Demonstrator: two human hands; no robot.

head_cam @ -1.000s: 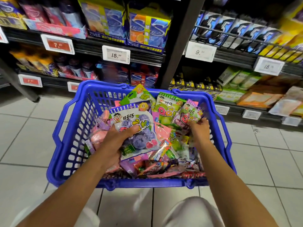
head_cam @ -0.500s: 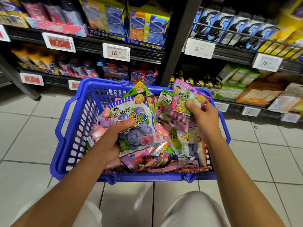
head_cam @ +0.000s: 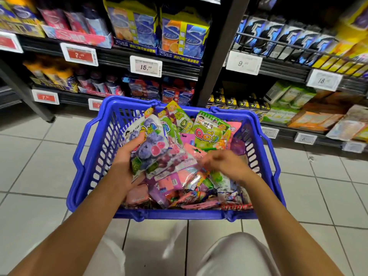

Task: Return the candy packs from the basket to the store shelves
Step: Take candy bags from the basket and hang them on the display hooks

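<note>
It was a shop, in a sweets aisle. Dark shelves (head_cam: 151, 66) held rows of boxed gum (head_cam: 183, 34) and packets, each row fronted by price tags (head_cam: 146, 64) reading 15.99, 9.90 and 18. A blue basket (head_cam: 93, 156) full of candy packs (head_cam: 209, 132) stood on the tiled floor (head_cam: 29, 156).

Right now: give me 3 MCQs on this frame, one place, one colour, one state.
1. Where does the basket stand?
A. on a shelf
B. on the tiled floor
C. on a counter

2. Basket colour?
A. red
B. green
C. blue

3. What is the left hand doing?
A. gripping the blueberry candy pack
B. hanging idle
C. touching a price tag

Answers:
1 B, floor tiles surround the basket.
2 C, walls and rim are blue.
3 A, thumb lies over the pack's front.

The right hand is motion-blurred over the candy heap.
</note>
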